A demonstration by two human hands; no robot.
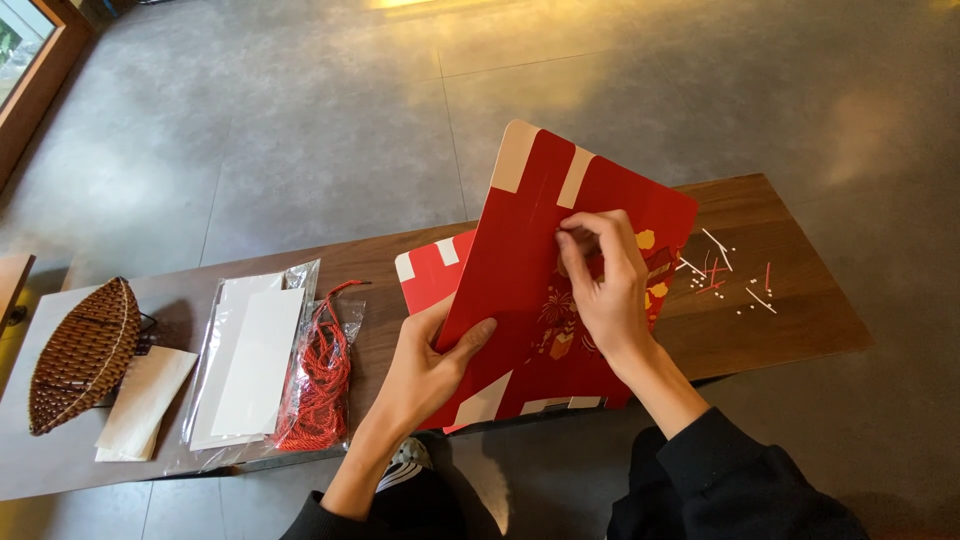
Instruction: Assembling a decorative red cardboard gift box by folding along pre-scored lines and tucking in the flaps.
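- The right hand [603, 285] pinched at the face of a red card sheet [545, 300], fingertips closed on a small spot near its middle — what exactly it nipped could not be told.
- The left hand [430, 370] held the same sheet by its lower left edge, thumb on the front, fingers behind.
- The sheet stood tilted up off the tabletop [790, 320], with cream tabs at its corners and a gold pattern in the middle.
- A second red sheet [432, 272] lay flat just behind it, mostly hidden.
- To the right, small red and white paper scraps [722, 272] were scattered on the wood.
- To the left lay a clear bag of red tassel cords [318, 375], beside it a clear sleeve of white sheets [250, 360].
- Farther left — a woven brown basket [82, 355] and a cream paper piece [145, 400] partly under it.
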